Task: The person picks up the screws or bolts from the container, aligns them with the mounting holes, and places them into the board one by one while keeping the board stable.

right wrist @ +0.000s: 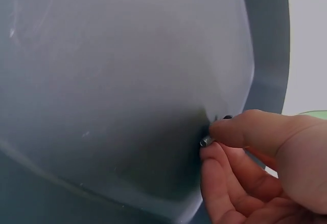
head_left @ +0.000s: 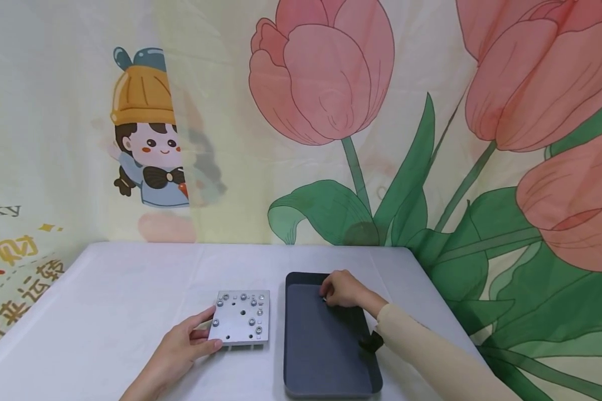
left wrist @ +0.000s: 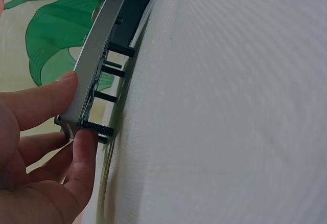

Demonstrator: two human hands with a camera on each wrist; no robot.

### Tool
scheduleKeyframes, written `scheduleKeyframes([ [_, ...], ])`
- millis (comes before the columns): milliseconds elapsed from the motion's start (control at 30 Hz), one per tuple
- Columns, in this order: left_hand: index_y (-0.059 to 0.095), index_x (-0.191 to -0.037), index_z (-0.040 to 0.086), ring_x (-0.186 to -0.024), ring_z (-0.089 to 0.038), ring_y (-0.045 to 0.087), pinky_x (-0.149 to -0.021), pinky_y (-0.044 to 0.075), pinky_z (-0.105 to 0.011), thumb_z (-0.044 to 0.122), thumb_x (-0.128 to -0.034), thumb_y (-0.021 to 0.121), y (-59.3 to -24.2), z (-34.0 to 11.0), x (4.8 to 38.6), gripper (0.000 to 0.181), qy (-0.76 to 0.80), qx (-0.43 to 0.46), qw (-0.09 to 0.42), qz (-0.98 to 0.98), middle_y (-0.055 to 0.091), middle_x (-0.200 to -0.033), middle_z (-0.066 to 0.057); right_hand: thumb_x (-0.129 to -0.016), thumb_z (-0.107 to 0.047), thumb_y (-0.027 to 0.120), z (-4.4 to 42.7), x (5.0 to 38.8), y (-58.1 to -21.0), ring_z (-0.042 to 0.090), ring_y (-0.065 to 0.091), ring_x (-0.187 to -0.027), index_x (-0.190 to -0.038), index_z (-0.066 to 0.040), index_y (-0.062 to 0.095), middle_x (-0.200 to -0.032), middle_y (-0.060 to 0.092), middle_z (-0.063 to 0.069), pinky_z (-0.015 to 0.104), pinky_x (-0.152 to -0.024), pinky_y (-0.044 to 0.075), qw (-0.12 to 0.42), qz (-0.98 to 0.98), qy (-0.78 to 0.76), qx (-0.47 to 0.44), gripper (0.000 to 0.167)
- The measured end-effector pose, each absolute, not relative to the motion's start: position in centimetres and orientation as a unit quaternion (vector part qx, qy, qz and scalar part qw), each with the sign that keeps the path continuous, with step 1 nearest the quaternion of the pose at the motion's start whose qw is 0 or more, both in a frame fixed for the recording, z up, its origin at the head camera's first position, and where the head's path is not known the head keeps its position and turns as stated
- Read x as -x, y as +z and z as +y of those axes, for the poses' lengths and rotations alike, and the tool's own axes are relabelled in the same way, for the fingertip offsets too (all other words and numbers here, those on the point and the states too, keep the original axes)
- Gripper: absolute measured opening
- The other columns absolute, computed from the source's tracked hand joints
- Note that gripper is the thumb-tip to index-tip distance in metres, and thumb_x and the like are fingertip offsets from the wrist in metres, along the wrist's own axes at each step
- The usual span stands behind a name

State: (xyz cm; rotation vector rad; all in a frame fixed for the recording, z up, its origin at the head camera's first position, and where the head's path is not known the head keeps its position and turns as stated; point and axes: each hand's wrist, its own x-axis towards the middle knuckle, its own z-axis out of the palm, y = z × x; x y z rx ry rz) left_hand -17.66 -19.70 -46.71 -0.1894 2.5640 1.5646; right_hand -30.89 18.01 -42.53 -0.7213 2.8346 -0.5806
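Observation:
My left hand [head_left: 180, 341] grips the left edge of a square silver metal plate [head_left: 234, 327], tilted a little above the white table. Several socket-head screws sit in the plate's top face, and some holes in it are bare. Threaded screw shanks [left wrist: 120, 49] stick out of its underside in the left wrist view. Over the far end of a dark grey tray [head_left: 321, 351], my right hand [head_left: 347, 289] pinches a small metal screw [right wrist: 206, 141] between thumb and fingers. Part of the screw is hidden by the thumb.
The tray stands just right of the plate, with raised walls all round. A white cloth [head_left: 145, 289] covers the table. Behind its far edge hangs a printed backdrop [head_left: 231, 184] with tulips and a cartoon figure. A black strap [head_left: 371, 341] is at my right sleeve.

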Motion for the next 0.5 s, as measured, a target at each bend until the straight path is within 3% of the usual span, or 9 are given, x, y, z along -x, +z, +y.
scheduleKeyframes([
  [233,0.051,-0.159,0.018,-0.104,-0.019,0.067,-0.075,0.052,-0.034,0.026,-0.0811,0.094,-46.9,-19.7,17.6,0.090,0.524,0.066,0.065,0.847,0.073,-0.120,-0.006,-0.087,0.003,0.077,17.8,30.8,-42.3,0.009,0.060,-0.070,-0.095,-0.006,0.081,-0.080,0.071,-0.003,0.029,-0.067,0.052,0.075,0.932,-0.230,0.271,0.013],
  [500,0.051,-0.159,0.018,-0.105,-0.018,0.068,-0.076,0.053,-0.034,0.025,-0.0804,0.094,-47.0,-19.8,17.6,0.090,0.531,0.063,0.066,0.843,0.073,-0.124,-0.006,-0.089,0.000,0.078,16.9,30.2,-42.1,0.009,0.059,-0.071,-0.094,-0.008,0.079,-0.078,0.068,-0.006,0.028,-0.067,0.049,0.062,0.924,-0.247,0.286,0.010],
])
